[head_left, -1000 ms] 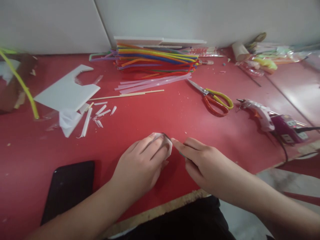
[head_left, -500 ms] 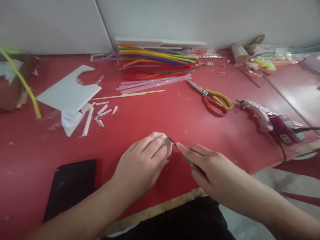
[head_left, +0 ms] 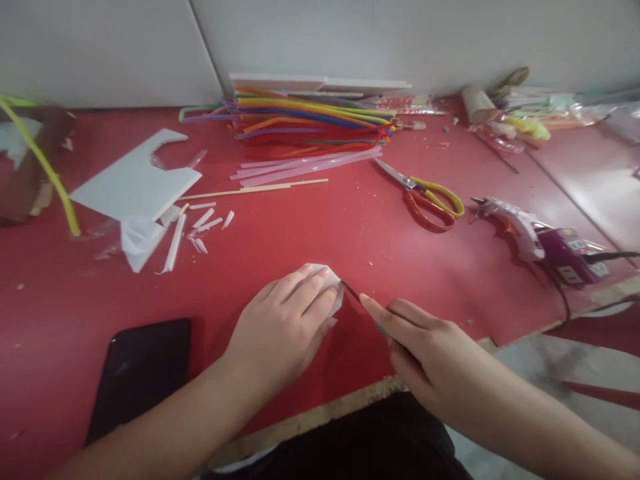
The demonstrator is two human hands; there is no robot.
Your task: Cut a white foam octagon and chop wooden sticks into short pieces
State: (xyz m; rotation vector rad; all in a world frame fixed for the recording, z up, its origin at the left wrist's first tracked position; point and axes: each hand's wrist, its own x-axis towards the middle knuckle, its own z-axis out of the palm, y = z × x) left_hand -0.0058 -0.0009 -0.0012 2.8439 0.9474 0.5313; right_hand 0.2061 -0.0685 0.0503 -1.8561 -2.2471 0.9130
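My left hand [head_left: 285,327] lies flat on a small white foam piece [head_left: 334,288] and presses it onto the red table [head_left: 300,227]. Only the piece's right edge shows past my fingers. My right hand [head_left: 425,340] grips a thin craft knife [head_left: 357,297] with a green handle; its dark blade tip touches the right edge of the white piece.
A black phone [head_left: 137,377] lies at the near left. White foam board [head_left: 135,183] and offcuts [head_left: 200,223] sit at the left. Coloured straws [head_left: 310,123] are stacked at the back. Scissors [head_left: 425,193] and a glue gun [head_left: 515,223] with its power strip [head_left: 570,257] are at the right.
My right hand has drawn back toward me and to the right, pulling the knife along the white piece's right edge. My left hand has stayed pressed on the piece.
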